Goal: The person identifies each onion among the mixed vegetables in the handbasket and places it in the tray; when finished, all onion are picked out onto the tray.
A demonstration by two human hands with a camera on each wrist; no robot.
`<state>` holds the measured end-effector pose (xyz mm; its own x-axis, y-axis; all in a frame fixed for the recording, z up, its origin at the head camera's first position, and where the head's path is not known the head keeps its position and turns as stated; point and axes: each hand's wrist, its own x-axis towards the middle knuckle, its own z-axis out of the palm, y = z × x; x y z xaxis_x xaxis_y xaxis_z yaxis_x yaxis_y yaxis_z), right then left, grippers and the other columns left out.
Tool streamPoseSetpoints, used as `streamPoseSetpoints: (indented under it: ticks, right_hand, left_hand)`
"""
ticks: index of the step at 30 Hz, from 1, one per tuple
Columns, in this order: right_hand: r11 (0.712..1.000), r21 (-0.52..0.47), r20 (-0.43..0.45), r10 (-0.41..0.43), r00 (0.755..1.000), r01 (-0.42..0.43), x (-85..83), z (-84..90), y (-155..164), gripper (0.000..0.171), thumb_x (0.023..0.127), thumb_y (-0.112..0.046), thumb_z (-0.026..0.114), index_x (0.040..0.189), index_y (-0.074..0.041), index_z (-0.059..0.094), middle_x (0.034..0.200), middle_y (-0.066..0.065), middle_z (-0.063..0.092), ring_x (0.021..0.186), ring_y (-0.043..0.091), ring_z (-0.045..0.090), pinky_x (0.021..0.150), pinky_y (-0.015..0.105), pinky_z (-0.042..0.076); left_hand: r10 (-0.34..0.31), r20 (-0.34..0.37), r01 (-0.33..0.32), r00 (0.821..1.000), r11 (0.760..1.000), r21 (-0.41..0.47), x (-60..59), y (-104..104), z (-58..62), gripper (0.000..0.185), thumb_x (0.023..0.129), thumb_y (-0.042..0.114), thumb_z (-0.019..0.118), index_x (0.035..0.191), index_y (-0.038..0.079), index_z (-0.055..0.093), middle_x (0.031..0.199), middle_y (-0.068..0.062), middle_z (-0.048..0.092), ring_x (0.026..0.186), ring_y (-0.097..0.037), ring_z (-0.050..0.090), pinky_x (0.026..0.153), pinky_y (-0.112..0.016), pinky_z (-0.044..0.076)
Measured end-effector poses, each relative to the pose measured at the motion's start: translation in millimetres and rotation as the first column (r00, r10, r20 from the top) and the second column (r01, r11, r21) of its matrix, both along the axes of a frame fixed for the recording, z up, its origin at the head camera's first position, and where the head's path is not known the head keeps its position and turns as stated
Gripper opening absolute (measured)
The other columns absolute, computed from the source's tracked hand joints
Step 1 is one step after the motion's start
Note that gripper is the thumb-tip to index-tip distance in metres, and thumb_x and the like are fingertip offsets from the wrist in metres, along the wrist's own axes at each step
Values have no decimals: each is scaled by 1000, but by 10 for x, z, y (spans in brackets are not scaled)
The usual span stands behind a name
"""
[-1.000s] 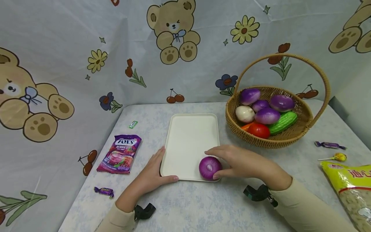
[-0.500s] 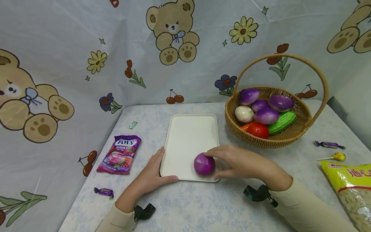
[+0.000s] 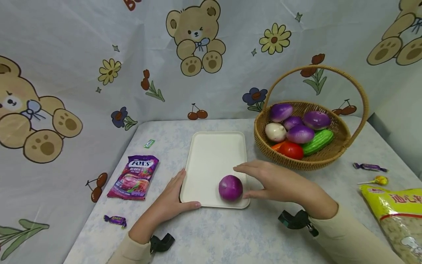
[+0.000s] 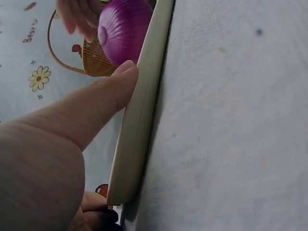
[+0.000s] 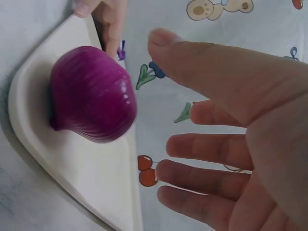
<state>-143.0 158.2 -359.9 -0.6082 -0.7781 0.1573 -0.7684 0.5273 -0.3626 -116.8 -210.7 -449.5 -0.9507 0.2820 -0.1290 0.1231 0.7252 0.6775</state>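
Note:
A purple onion (image 3: 230, 187) sits in the near right part of a shallow white tray (image 3: 215, 150). My left hand (image 3: 169, 194) holds the tray's near left corner, fingers along the left side and thumb on the near edge. In the left wrist view that thumb (image 4: 106, 91) lies against the tray's rim. To the right of the onion, my right hand (image 3: 270, 179) hovers over the tray's right edge, thumb and fingers spread. The right wrist view shows a gap between this hand and the onion (image 5: 94, 96), and nothing in its grasp.
A wicker basket (image 3: 303, 165) of vegetables with a tall handle stands at back right. At left lie a Fox's candy bag (image 3: 134, 177), a purple-wrapped candy (image 3: 115, 220) and a green packet (image 3: 149, 143). A wrapped candy (image 3: 370, 167), lollipop (image 3: 380, 180) and yellow bag (image 3: 392, 216) lie right.
The onion has turned and shifted left on the tray. My right fingers, earlier around and then touching it, have come away from it. The left hand has stayed at the tray corner.

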Motion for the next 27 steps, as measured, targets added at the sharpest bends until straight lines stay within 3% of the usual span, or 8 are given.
streamPoseSetpoints:
  ticks: [7,13,17,22,27]
  right_hand:
    - [993,-114,-127,-51,991,37,-61,99,142,66,90,-35,88,145,-8,63,142,6,64,130,26,59,103,47,52]
    - [976,-206,-249,-114,962,63,-169,219,330,67,86,-23,91,144,-4,63,144,8,62,133,26,55,105,50,49]
    - [967,-231,-283,-171,944,106,-218,298,471,71,84,-21,92,146,-5,62,149,10,57,137,31,52,111,52,43]
    - [955,-235,-253,-241,937,182,-335,388,656,73,83,-19,93,145,-1,61,151,17,54,137,40,48,109,62,42]
    - [936,-128,-116,-344,932,329,-467,461,848,75,90,-30,88,151,-4,55,156,21,47,142,47,40,108,71,37]
  left_hand:
    - [-9,-13,9,1000,1000,5,2,-13,-11,132,78,68,85,171,12,10,175,-4,9,158,-28,5,122,-60,17]
    - [-10,-18,10,1000,1000,2,-3,-15,-11,132,78,69,85,171,12,10,175,-4,9,158,-27,6,122,-60,17]
    - [-12,-18,12,1000,1000,1,-2,-12,-4,132,78,69,85,171,12,10,175,-5,9,158,-27,6,122,-60,17]
    - [-12,-21,12,1000,1000,-2,-5,-9,-10,131,79,68,85,170,11,10,175,-6,9,158,-28,6,122,-60,17]
    - [-10,-30,10,999,1000,0,-3,-2,-23,130,79,65,86,170,8,12,175,-8,11,158,-32,8,122,-61,17]
